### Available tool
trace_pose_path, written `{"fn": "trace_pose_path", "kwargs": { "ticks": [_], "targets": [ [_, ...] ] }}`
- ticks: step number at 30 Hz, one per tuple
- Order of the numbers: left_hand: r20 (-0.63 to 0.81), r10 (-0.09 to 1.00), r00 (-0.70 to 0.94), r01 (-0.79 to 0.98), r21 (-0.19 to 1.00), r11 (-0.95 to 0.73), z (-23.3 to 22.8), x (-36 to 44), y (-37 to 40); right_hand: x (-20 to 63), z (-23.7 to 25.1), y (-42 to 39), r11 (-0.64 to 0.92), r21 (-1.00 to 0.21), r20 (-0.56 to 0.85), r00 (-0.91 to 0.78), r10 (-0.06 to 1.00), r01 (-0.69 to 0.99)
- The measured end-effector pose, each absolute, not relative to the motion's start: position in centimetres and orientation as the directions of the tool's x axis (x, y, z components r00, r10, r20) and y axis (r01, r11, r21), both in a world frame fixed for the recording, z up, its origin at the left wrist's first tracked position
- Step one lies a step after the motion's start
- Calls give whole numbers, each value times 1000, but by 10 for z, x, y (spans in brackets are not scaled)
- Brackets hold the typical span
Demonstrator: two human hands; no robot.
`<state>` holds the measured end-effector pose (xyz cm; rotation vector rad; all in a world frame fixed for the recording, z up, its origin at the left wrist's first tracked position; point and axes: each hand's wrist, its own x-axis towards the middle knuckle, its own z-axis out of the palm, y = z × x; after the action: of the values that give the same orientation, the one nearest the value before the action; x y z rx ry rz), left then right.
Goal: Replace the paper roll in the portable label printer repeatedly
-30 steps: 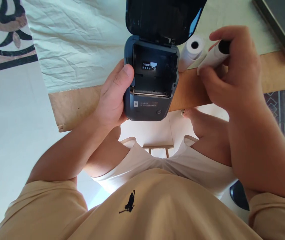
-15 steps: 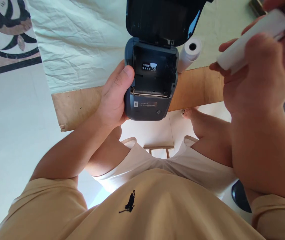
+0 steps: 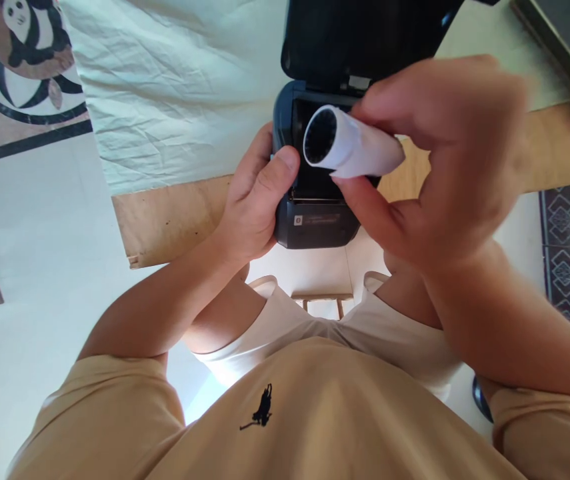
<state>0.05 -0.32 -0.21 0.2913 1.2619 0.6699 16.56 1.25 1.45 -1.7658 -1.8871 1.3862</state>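
A small dark blue printer stands at the near edge of the table with its lid swung up and open. My left hand grips the printer's left side, thumb on its top corner. My right hand holds a white paper roll between thumb and fingers, right above the printer's open compartment, with the roll's hollow dark end turned to the left. The hand and the roll hide most of the compartment.
A crumpled white cloth covers the wooden table. A dark flat object lies at the far right. Left of the table is pale floor with a patterned mat; a patterned rug lies on the right.
My right hand has carried the paper roll from the right side of the table, up and then left, to just over the open printer. The second roll beside the printer is now out of sight.
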Motion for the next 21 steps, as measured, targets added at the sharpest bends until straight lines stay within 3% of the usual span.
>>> {"fn": "trace_pose_path", "kwargs": {
  "ticks": [3, 9, 14, 18, 21],
  "targets": [
    [-789, 587, 181, -320, 517, 794, -2, 0, -3, 163, 9, 10, 51, -759, -215, -324, 921, 649],
    [-793, 587, 163, -397, 492, 775, -2, 3, -1, 163, 5, 8, 32, -719, -270, -321, 908, 695],
    [-773, 596, 217, -376, 497, 782, -4, -1, -1, 163, 5, 2, 218, -759, -10, -346, 938, 613],
    [-684, 670, 290, -294, 602, 742, -7, -14, -4, 166, 5, -5, 252, -762, -36, -427, 903, 597],
    [-705, 636, 314, -236, 591, 771, -8, -19, -5, 173, 6, -5, 231, -791, 7, -369, 929, 566]
  ]
}}
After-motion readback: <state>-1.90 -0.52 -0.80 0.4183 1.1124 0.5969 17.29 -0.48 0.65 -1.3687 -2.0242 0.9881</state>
